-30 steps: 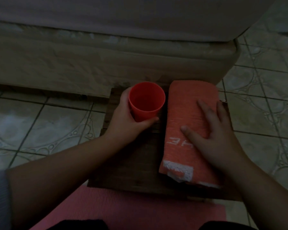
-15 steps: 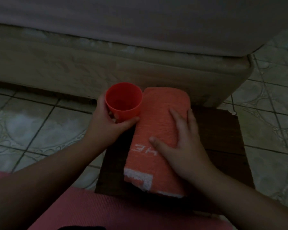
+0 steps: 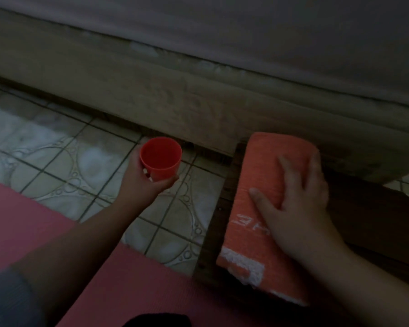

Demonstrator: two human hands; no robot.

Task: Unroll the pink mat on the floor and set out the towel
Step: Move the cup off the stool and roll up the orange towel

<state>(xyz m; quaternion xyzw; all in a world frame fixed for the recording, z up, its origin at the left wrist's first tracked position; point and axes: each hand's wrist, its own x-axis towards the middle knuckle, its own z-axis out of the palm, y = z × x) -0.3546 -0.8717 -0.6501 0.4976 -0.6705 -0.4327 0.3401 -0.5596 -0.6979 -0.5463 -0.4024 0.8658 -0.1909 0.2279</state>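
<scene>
A folded orange towel (image 3: 262, 185) with white lettering lies on a dark wooden board (image 3: 373, 213) at the right. My right hand (image 3: 295, 201) rests flat on the towel, fingers spread. My left hand (image 3: 144, 182) holds an empty red cup (image 3: 161, 158) upright above the tiled floor, left of the board. The pink mat (image 3: 137, 284) lies flat across the bottom and lower left of the view, under my arms.
A bed base (image 3: 151, 90) with a grey mattress (image 3: 269, 31) runs along the back, close behind the board. Patterned floor tiles (image 3: 57, 156) show between the mat and the bed. A dark shape (image 3: 156, 320) sits at the bottom edge.
My left hand has carried the red cup leftward off the board and over the tiles. My right hand has stayed flat on the towel. The view has swung left.
</scene>
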